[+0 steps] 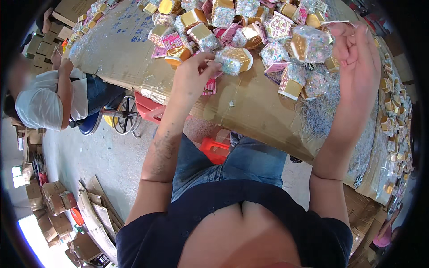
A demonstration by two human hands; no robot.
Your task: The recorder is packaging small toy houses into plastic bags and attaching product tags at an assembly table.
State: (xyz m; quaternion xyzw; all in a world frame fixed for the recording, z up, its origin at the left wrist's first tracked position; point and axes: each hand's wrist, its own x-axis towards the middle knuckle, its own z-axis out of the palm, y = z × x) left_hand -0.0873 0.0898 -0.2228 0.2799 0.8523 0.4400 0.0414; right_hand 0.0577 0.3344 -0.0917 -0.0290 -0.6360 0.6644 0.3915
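My left hand (193, 73) is closed, its thumb and forefinger pinched together beside a glittery ornament with a gold face (236, 60). Whatever is between those fingertips is hidden. Just below them a pink printed tag (209, 87) sticks out. On the other side, my right hand (359, 58) is raised with its fingers bent together. Against its fingers is a larger-looking, slightly blurred glittery ornament (310, 44), apparently lifted above the pile. A thin pale strip (336, 22) shows at the fingertips. Between the hands lie more ornaments, among them a gold and white one (291, 81).
Cardboard (250, 107) covers the table, heaped with ornaments at the far side. Loose iridescent strands (317, 118) lie near my right forearm. More ornaments (393, 107) line the right edge. At left another person (49, 98) sits by a wheeled stool (125, 116); a red stool (214, 149) stands below me.
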